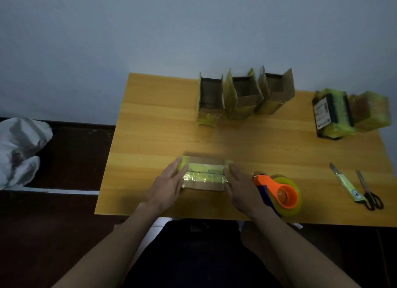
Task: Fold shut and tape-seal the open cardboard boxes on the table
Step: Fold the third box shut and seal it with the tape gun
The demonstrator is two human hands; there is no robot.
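Left hand and right hand flat, fingers straight, pressing the ends of the closed cardboard box at table front edge; tape dispenser just right, three open boxes at back

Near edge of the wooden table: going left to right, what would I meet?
Left hand → flat tape-covered cardboard box → right hand → orange-handled tape dispenser with yellow roll → yellow-handled utility knife → dark-handled metal scissors.
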